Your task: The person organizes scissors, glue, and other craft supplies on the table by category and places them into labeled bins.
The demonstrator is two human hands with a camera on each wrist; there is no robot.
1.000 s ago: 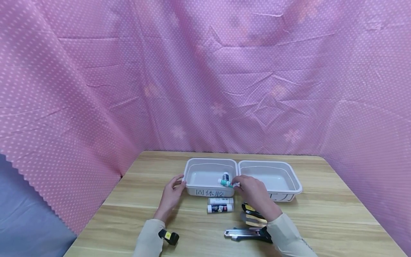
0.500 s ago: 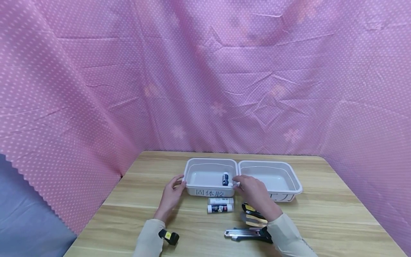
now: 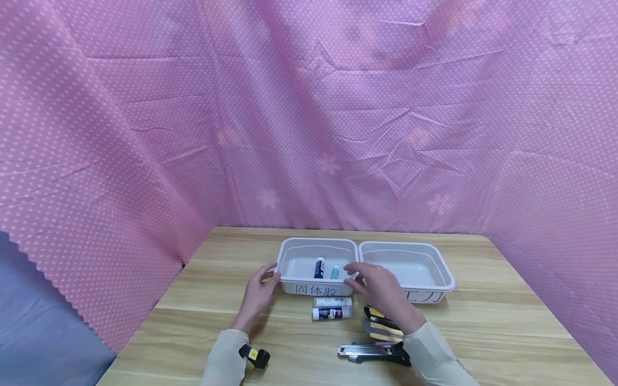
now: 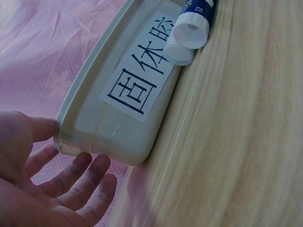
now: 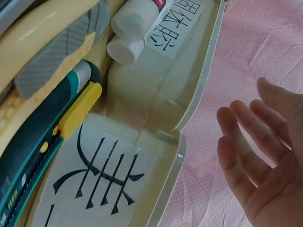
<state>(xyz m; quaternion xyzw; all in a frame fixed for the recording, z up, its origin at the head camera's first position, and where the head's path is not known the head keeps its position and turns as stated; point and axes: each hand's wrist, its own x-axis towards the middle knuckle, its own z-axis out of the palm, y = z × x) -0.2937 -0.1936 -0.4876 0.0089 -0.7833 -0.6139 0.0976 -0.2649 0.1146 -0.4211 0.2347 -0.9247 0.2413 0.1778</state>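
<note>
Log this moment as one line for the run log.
left hand open, touching left tray | right hand open, empty | two glue sticks in left tray | two glue sticks on table

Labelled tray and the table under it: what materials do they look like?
Labelled tray: likely thin moulded plastic, off-white and glossy; the rolled rim, rounded corners and highlights in the left wrist view suggest so. Its label looks like a paper sticker. Table: light wood grain, matte; solid wood or laminate cannot be told.

Both arms reach forward in pale sleeves. The left hand [image 3: 258, 294] lies low with its fingers [image 4: 90, 182] loose and spread, holding nothing. The right hand [image 3: 381, 292] is lifted a little, palm open, fingers [image 5: 246, 142] straight and apart.
</note>
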